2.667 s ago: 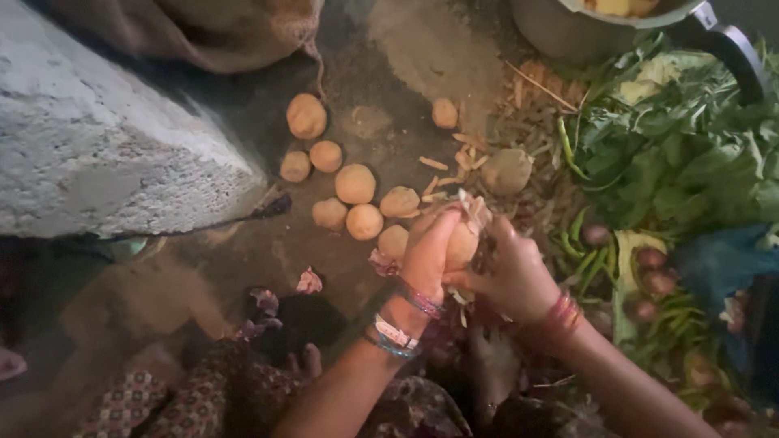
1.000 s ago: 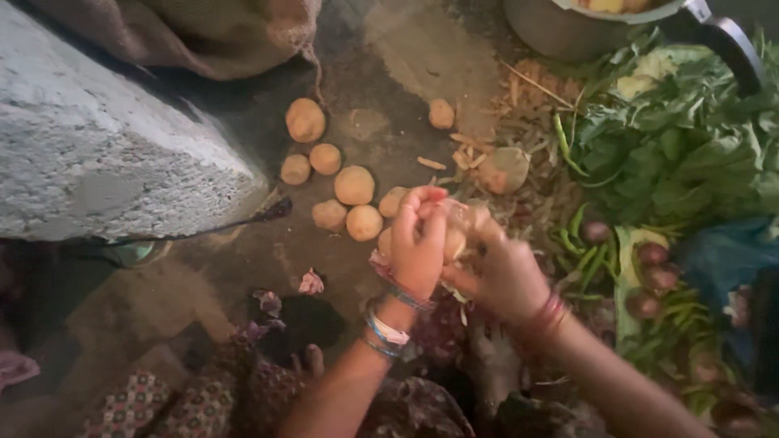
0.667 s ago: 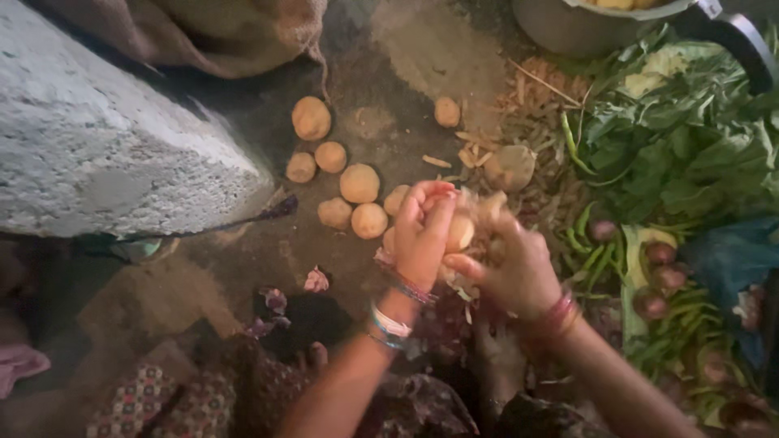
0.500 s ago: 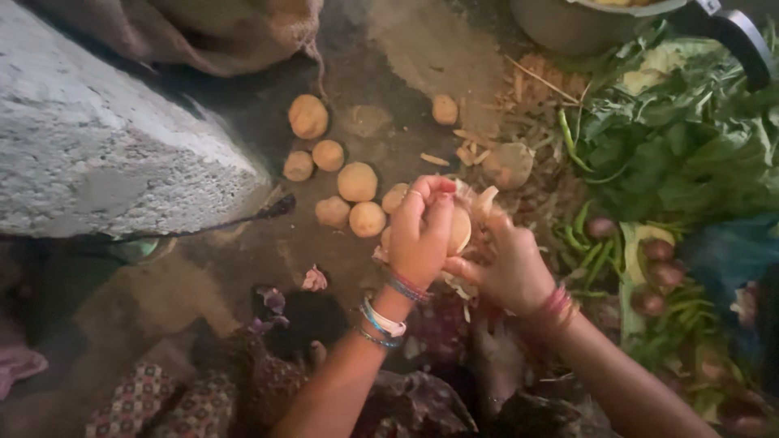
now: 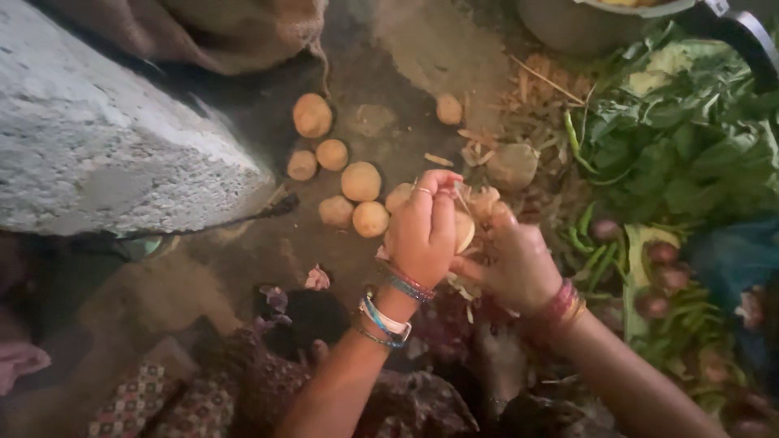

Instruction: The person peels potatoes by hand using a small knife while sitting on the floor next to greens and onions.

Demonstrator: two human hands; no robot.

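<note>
Potato (image 5: 463,229), pale and partly peeled, sits between my two hands just above the dirt floor (image 5: 341,243), near the middle of what I see. My left hand (image 5: 423,229) wraps it from the left with fingers curled tight round it, a ring on one finger and bangles at the wrist. My right hand (image 5: 519,264) meets it from the right, fingers pinched narrow at the potato's edge where thin peel (image 5: 485,200) curls up; whether it grips a blade I cannot tell. Just beyond my left hand lies a loose cluster of whole round potatoes (image 5: 360,181) on the floor, some touching one another, with one more potato (image 5: 449,109) apart farther up. Scraps of peel (image 5: 479,150) are scattered near a grey stone (image 5: 513,165) just above my hands. To the right spreads a heap of leafy greens (image 5: 682,154), with green chillies (image 5: 588,235) and small reddish onions (image 5: 661,276) below it. A metal pot (image 5: 584,24) stands at the top edge. A big rough stone slab (image 5: 105,154) fills the left, burlap sacking (image 5: 235,28) above it
</note>
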